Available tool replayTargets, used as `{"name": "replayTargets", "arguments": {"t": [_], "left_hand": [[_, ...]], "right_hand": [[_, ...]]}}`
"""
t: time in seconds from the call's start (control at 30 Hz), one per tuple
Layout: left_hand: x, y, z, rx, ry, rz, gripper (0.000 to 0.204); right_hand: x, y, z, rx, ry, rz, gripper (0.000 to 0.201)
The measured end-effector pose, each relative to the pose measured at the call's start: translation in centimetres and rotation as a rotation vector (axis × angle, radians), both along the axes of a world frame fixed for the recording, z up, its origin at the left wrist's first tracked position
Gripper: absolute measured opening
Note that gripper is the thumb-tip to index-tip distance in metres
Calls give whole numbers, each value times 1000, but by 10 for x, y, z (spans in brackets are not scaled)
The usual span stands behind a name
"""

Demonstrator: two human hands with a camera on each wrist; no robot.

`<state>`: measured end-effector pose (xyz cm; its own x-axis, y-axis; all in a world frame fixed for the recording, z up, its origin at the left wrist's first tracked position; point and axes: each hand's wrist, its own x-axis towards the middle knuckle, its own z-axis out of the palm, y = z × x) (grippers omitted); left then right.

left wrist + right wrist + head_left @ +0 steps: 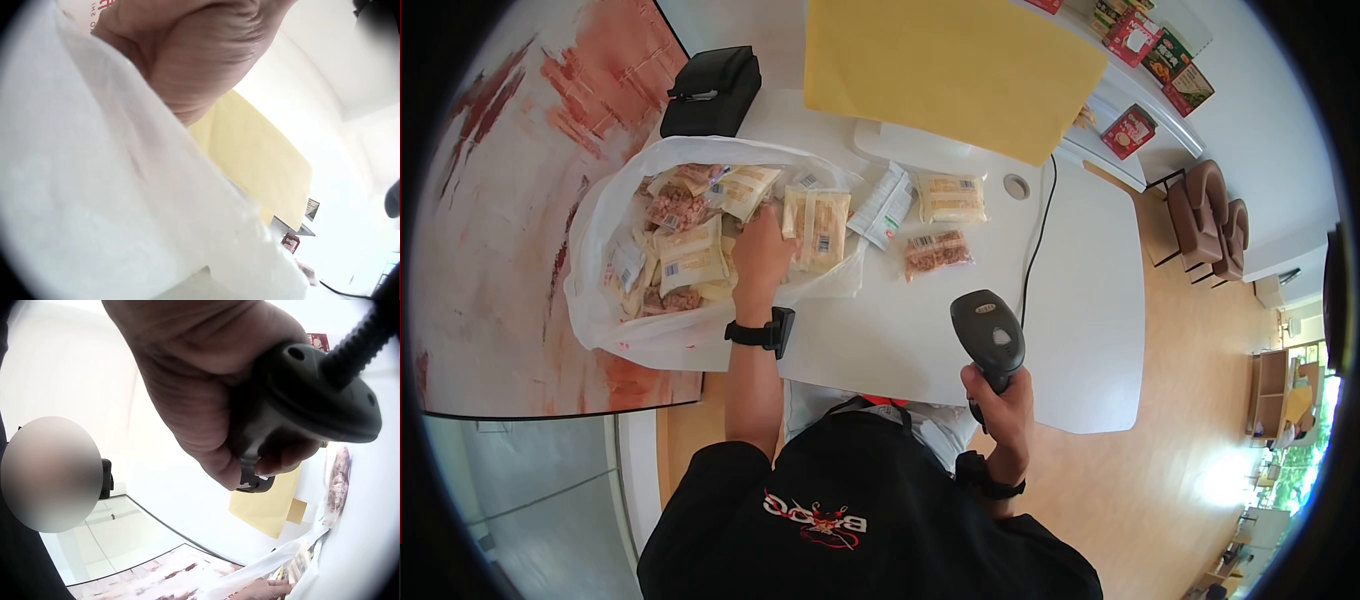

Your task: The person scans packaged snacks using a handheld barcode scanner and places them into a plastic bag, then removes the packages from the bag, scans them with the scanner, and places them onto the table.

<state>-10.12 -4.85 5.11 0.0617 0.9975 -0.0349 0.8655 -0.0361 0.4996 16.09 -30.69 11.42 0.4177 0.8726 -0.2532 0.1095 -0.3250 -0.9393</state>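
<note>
My right hand [1008,410] grips a black handheld barcode scanner [988,335] by its handle, over the table's front edge. The right wrist view shows the curled fingers [215,465] around the handle, with a coiled cord [362,347] at its base. My left hand [762,255] reaches into a white plastic bag [595,310] full of packaged food packets. It lies against the left edge of a pale packet with a barcode label [818,225]; I cannot tell whether it holds that packet. In the left wrist view the bag [112,206] hides the fingertips.
Right of the bag lie a white-and-grey packet [883,207], a pale packet [952,198] and a brown-filled packet [938,254]. Behind stands a yellow-covered panel [950,70]. A black case [712,90] sits back left; a black cable [1040,240] crosses the table [1090,300].
</note>
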Motion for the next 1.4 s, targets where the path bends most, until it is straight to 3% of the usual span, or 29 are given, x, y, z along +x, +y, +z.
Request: {"name": "replayTargets", "arguments": {"t": [0.1, 0.2, 0.27, 0.3, 0.37, 0.4, 0.47, 0.57, 0.63, 0.93, 1.0, 1.07, 1.17, 1.4], "left_hand": [[0, 1, 4, -67, 22, -5, 47], [2, -8, 11, -80, -160, 19, 41], [7, -18, 11, 325, -359, 0, 29], [10, -21, 14, 323, -357, 1, 29], [17, -27, 21, 70, -1040, -12, 26], [22, -32, 23, 72, -1036, -9, 26], [32, -44, 24, -250, -1510, 84, 26], [40, -52, 21, -372, -1548, 3, 29], [49, -58, 23, -398, -1570, 18, 28], [63, -77, 26, -539, -1557, 9, 26], [59, -86, 25, -551, -1540, 23, 25], [51, -93, 16, -694, -1395, -19, 22], [49, -96, 2, -864, -1400, 4, 20], [89, -66, 14, -645, -1545, 73, 27]], "right_hand": [[-1, 0, 2, -10, -13, -15, 18], [1, -1, 0, -11, -14, -24, 18], [1, -2, -2, -13, -12, -20, 18], [1, -2, -2, -2, -16, -16, 17], [0, -1, -2, 9, -17, -6, 17], [-1, 0, 0, 22, 4, 8, 16], [-4, 0, 4, 32, 27, 21, 16], [-6, -1, 10, 28, 59, 38, 17], [-4, -4, 13, -16, 99, 135, 28], [-6, -3, 14, 11, 68, 270, 28], [-7, -2, 17, 12, 32, 243, 27], [-5, -3, 16, 13, -4, 215, 27], [3, -8, 6, 22, 35, 114, 27], [4, -10, 5, 50, 13, 22, 18]]}}
